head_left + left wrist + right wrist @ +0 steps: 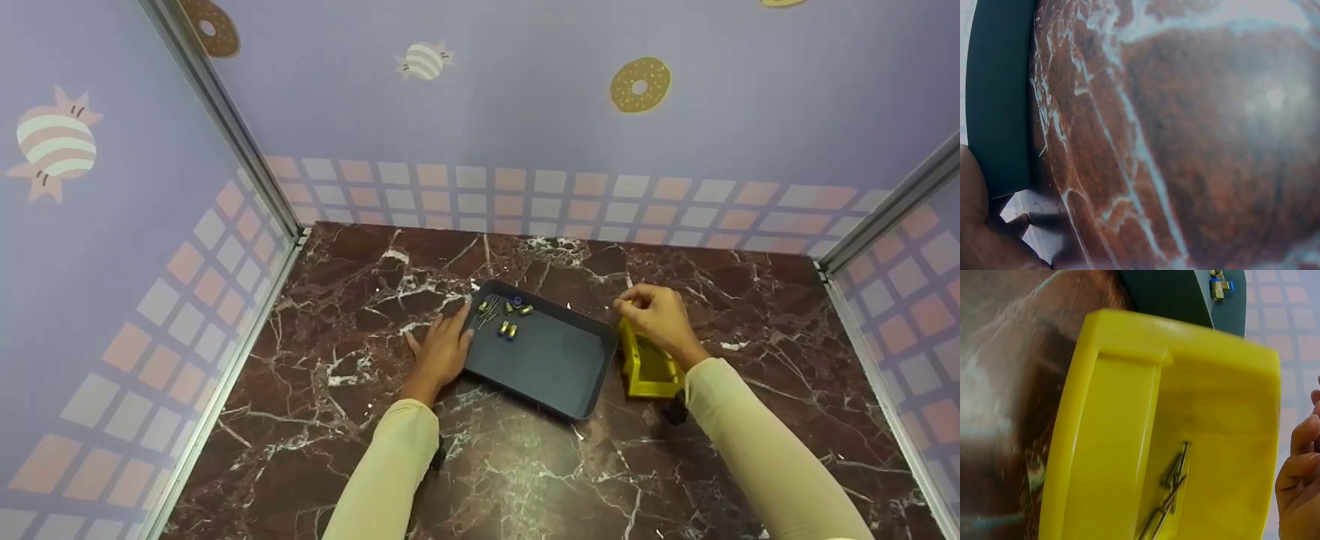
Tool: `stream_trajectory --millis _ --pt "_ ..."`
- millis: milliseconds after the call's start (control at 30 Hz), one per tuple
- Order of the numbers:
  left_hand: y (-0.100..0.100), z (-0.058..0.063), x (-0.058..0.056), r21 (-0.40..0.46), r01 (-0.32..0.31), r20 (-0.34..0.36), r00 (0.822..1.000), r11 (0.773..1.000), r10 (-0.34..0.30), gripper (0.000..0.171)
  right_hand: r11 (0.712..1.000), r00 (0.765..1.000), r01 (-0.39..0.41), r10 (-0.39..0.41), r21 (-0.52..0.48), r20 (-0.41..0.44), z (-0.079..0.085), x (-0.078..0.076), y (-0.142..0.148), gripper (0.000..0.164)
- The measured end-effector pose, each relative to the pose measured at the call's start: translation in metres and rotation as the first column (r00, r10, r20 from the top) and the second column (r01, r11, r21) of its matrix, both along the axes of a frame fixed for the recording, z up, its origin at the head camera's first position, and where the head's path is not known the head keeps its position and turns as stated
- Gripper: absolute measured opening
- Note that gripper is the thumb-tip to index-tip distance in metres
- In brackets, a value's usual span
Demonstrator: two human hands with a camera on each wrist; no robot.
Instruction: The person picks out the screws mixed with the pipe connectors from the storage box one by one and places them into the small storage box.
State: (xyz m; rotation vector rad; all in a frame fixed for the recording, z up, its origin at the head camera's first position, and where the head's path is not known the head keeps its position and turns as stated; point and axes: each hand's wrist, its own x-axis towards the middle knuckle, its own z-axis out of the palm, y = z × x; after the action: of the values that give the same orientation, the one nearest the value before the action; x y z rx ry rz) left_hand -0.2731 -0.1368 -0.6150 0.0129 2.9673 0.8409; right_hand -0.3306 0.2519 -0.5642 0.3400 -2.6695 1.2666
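Note:
A dark grey tray (547, 367) lies at an angle on the marble surface. Brass fittings with blue ends (508, 331) and several thin screws (489, 311) are gathered toward its far left end. Against the tray's left edge rests my left hand (441, 349), fingers fairly straight and spread. To the right of the tray sits a yellow bin (1112, 439), with a few long screws (1171, 495) inside. My right hand (660, 319) is over the bin's far end, fingers bent and thumb close to the index finger. What lies between those fingertips is too small to make out.
Reddish-brown marble (540, 480) with white veins forms the work surface. Patterned lilac walls (525, 112) enclose it at the back and both sides, with metal posts (225, 112) at the corners. A dark object (675, 409) is partly visible under the right wrist.

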Motion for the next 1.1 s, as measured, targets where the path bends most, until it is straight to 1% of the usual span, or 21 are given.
stream_trajectory --millis 133,267,400,533,667,900,1100 --pt "-0.001 -0.001 0.000 -0.001 -0.002 -0.005 1.000 1.000 0.002 0.056 0.999 0.999 -0.036 0.036 -0.031 0.014 0.001 -0.001 -0.010 0.007" --pt "-0.001 -0.001 0.000 -0.002 -0.005 -0.014 1.000 1.000 0.005 0.056 0.996 0.998 -0.056 0.059 -0.067 0.036 0.004 -0.003 -0.022 0.008" --pt "-0.001 -0.001 0.001 -0.009 -0.005 -0.013 1.000 1.000 0.005 0.055 0.992 0.997 -0.070 0.074 -0.101 0.036 0.005 -0.007 -0.033 0.008" --pt "-0.002 -0.001 0.001 -0.004 -0.004 0.007 1.000 1.000 0.004 0.055 0.992 0.996 -0.082 0.086 -0.097 0.037 0.004 -0.010 -0.045 0.008" --pt "-0.002 0.000 0.001 0.012 -0.008 0.016 1.000 1.000 0.007 0.055 0.990 0.992 -0.110 0.115 -0.092 0.044 0.002 -0.012 -0.058 0.008" --pt "0.000 0.000 0.001 0.009 -0.014 0.009 1.000 1.000 0.014 0.055 0.983 0.987 -0.147 0.154 -0.112 0.055 0.000 -0.013 -0.077 0.008" --pt "0.001 0.001 0.000 -0.015 -0.010 0.002 1.000 1.000 0.010 0.055 0.978 0.981 -0.176 0.185 -0.115 0.064 -0.003 -0.017 -0.093 0.008"
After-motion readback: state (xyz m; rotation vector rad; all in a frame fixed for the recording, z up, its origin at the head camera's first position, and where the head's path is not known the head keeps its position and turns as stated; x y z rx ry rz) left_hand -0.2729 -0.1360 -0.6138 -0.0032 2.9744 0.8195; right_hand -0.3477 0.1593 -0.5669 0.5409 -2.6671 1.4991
